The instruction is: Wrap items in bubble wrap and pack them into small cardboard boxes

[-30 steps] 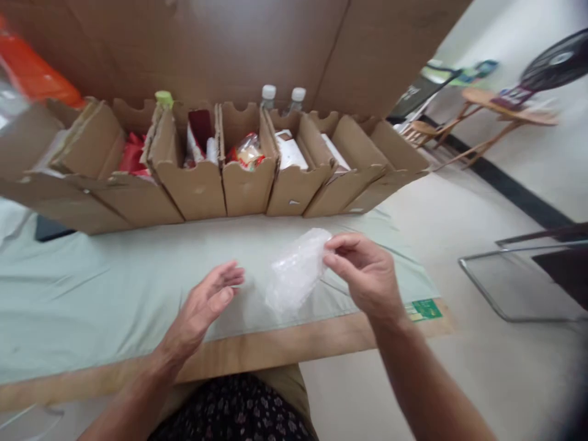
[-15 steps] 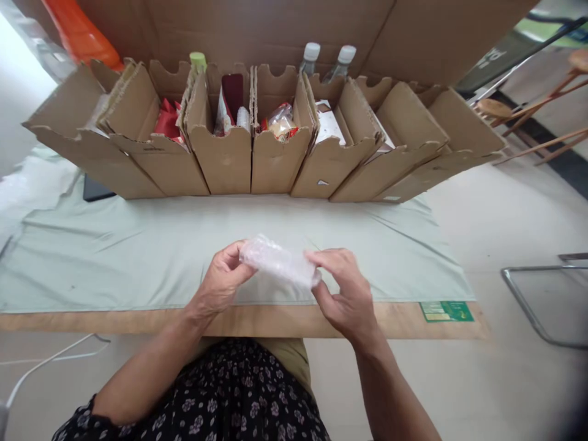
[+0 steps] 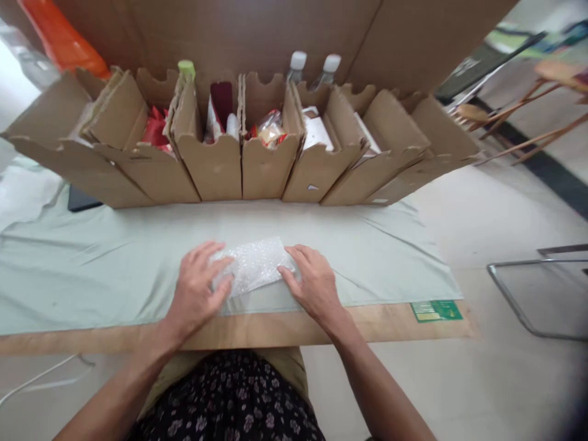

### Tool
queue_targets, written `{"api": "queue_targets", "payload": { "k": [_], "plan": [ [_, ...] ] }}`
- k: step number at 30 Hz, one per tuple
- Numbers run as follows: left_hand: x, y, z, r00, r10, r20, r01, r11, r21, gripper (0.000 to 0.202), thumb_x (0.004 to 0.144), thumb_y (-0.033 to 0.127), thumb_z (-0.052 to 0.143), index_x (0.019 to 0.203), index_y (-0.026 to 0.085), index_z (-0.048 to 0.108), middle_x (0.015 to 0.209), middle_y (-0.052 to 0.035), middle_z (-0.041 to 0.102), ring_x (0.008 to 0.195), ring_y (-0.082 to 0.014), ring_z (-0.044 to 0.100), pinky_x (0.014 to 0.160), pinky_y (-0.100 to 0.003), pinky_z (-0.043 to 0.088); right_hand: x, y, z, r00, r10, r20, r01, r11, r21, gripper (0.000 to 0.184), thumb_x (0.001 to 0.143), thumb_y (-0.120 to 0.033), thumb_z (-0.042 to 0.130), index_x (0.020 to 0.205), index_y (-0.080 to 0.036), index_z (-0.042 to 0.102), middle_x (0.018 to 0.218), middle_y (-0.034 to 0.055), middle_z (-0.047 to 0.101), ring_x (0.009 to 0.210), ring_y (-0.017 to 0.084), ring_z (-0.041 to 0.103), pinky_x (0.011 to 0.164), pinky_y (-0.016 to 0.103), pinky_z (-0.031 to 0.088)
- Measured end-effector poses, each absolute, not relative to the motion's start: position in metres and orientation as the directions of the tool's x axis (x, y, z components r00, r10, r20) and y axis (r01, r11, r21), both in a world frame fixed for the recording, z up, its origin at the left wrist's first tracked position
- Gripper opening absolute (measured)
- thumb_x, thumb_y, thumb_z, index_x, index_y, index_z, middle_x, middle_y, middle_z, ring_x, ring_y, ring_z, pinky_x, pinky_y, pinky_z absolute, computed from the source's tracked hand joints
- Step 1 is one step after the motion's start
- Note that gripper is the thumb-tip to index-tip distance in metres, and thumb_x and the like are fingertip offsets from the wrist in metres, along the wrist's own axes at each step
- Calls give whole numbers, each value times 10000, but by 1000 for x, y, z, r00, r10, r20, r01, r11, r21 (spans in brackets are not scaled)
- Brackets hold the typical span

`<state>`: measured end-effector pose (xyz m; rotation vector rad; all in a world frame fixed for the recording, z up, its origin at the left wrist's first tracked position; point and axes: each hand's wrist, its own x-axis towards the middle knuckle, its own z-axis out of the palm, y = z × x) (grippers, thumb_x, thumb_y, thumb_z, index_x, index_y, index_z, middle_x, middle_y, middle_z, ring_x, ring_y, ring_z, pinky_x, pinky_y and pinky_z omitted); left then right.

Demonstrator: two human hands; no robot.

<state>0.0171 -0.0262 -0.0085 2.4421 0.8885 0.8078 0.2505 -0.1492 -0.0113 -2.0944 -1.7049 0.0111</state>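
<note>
Nearest you is your floral garment (image 3: 243, 398), below the bare wooden front edge of the tabletop (image 3: 271, 334). A green card (image 3: 436, 310) lies on that edge to your right. Pale green cloth (image 3: 114, 263) covers the surface beyond, creased in places.

The bubble wrap (image 3: 257, 263) lies on the cloth, between your hands and short of the boxes, set slightly aslant with its right end farther from you. Your left hand (image 3: 195, 285) is open, fingers spread and bent at the wrap's left end. Your right hand (image 3: 315, 282) has thumb and fingers at the right end; whether they grip it cannot be told.

Farther off, seven open cardboard boxes (image 3: 269, 174) stand in a row. Counted from the left, the second holds a red packet (image 3: 156, 127), the fourth a clear-and-red packet (image 3: 271, 130), the fifth a white carton (image 3: 316, 131). Behind the row show two white-capped bottles (image 3: 296, 64) and, at the far left, an orange object (image 3: 68, 40), before a cardboard panel (image 3: 239, 37).
</note>
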Motion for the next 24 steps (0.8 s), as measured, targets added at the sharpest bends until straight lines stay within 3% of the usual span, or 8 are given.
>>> {"api": "queue_targets", "payload": {
  "k": [3,8,12,14,17,19,22,24],
  "plan": [
    [30,-43,-14,836,429,342,327,-890,316,220,965,231,577,1121,208,730,1333,-121,714,1350,-362,571,1188,-623,358,251,-125,-18,312,947,83,930,-286,-233,312,957,-273,682,1243,-149,689,1077,141,767,993,324,686,845,443,478],
    [8,-20,-36,850,391,352,355,-920,164,188,963,157,532,920,227,702,1160,-87,772,1218,-347,652,1175,-658,317,262,-147,-20,297,951,86,936,-272,-222,175,936,-151,664,1086,-213,729,973,51,798,921,252,719,829,386,453],
    [-17,0,-35,824,381,420,367,-923,117,144,943,207,564,907,248,697,1100,-77,778,1159,-342,675,1193,-635,296,316,-183,21,277,927,251,949,-224,-220,155,934,-264,703,1065,-189,736,967,82,805,870,263,738,798,395,478],
    [-15,0,-31,810,384,443,368,-921,126,122,945,237,581,968,247,700,1129,-88,769,1185,-347,664,1198,-613,302,354,-179,63,287,859,425,953,-212,-216,186,962,-307,670,1088,-191,742,1035,96,807,893,259,739,835,406,499],
    [4,-15,-32,826,352,440,305,-936,176,180,952,212,580,1089,250,691,1243,-95,735,1240,-314,641,1179,-542,357,411,-137,132,343,797,498,939,-278,-203,198,982,-265,602,1077,-197,762,1090,87,801,981,245,720,865,381,507],
    [19,-29,-38,844,332,422,264,-941,212,231,948,180,560,1132,254,679,1292,-96,712,1251,-290,632,1140,-506,409,442,-95,164,394,850,349,919,-354,-174,209,974,-221,579,1007,-191,783,1029,58,805,916,203,701,824,342,493],
    [32,-44,-51,842,363,400,282,-927,248,249,941,145,534,1124,248,668,1312,-108,697,1280,-290,611,1105,-509,451,478,-38,180,266,937,-227,923,-315,-218,251,968,-228,569,887,-129,785,843,-12,781,755,99,648,753,243,471],
    [32,-49,-58,837,384,390,299,-917,263,261,946,130,527,1139,244,661,1343,-113,684,1320,-292,589,1119,-523,449,493,-16,175,158,883,-442,916,-298,-268,266,961,-220,563,868,-101,783,839,-29,784,753,71,654,760,206,473]
  ]
}}
